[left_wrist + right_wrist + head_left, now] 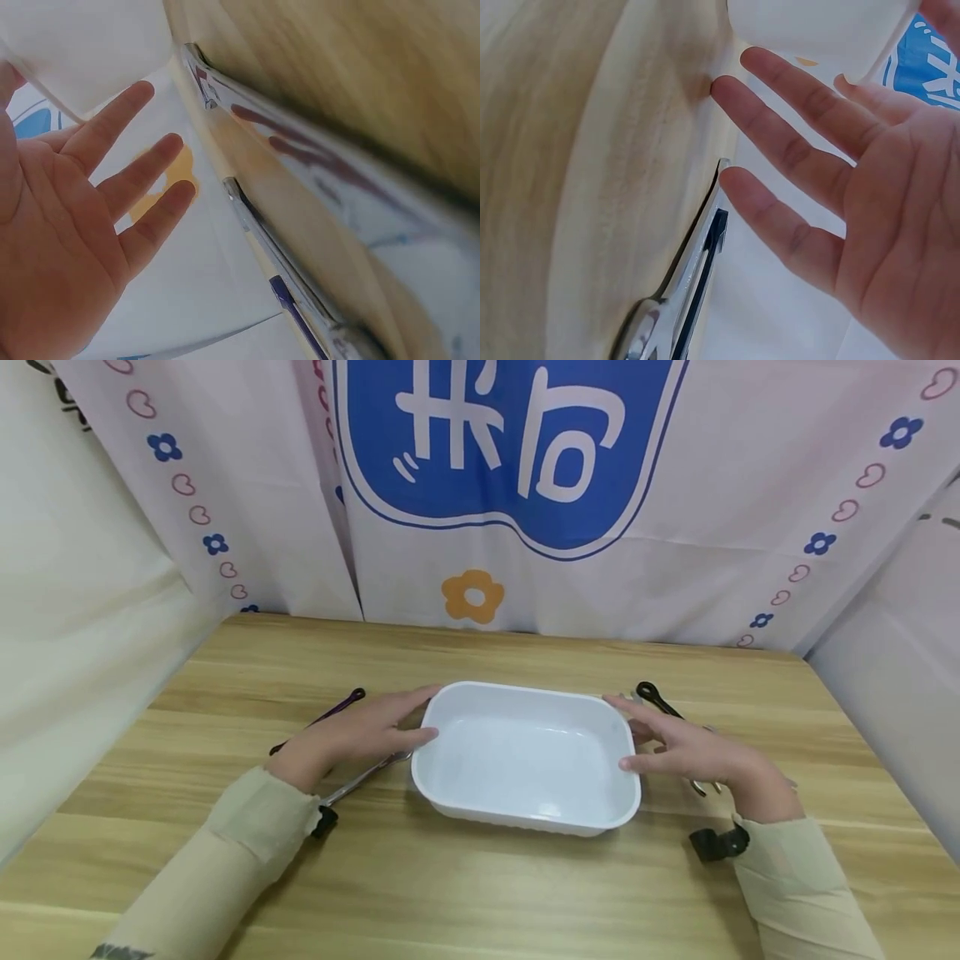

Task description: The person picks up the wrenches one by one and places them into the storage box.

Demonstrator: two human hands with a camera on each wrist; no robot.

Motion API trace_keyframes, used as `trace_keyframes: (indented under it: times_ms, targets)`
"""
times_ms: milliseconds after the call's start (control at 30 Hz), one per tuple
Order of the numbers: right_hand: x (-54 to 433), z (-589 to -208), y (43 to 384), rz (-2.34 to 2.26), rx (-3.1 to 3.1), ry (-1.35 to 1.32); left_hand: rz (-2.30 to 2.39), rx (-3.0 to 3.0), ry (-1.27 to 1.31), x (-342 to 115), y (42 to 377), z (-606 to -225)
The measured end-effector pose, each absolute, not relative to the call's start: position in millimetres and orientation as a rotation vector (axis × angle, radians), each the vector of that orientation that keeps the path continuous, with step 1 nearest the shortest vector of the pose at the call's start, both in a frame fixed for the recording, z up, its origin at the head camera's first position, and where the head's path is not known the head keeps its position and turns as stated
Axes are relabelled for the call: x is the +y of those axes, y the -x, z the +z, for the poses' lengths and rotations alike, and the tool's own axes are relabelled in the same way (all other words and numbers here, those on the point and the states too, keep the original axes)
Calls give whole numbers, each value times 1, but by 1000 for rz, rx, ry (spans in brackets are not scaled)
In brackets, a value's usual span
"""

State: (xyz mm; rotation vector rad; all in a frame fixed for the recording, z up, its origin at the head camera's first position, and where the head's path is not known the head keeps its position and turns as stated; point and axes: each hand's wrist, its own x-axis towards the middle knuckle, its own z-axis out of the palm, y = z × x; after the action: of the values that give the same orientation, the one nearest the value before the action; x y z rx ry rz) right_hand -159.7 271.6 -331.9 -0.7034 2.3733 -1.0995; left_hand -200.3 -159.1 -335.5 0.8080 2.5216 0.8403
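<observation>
A white rectangular basin [525, 768] with rounded corners sits on the wooden table between both hands, its inside bare. At its left end is my left hand [367, 727], thumb at the rim and index finger along the outer corner. In the left wrist view, this hand's fingers [124, 112] are straight and spread by the basin's wall [112, 45]. My right hand [686, 747] is at the opposite end, thumb tip over the rim. The right wrist view shows its fingers [787, 150] extended and apart below the basin's corner [817, 30].
Left of the basin lie a purple-handled tool [337, 708] and a long silver tool [367, 779], partly under the left arm. To the right, a black-ended tool [656, 697] and several metal tools are partly hidden by the right hand. A printed curtain [405, 577] hangs behind the table.
</observation>
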Motion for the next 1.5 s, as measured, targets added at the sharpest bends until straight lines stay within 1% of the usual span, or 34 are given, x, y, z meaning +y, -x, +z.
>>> trace_keyframes:
  times_ms: [533,833,1067,1300,1500]
  targets:
    - [269,-329,158,-1067,2401,692,820,2530,-813,-158,196,-330]
    - [268,-331,157,-1085,2403,752,827,2518,-809,-157,194,-328]
    - [267,-332,159,-1093,2420,752,850,2503,-794,-157,193,-329]
    - [269,-332,158,-1062,2442,755,852,2552,-713,-172,193,-324]
    - [271,-330,157,-1043,2449,737,733,2634,-760,-187,192,-311]
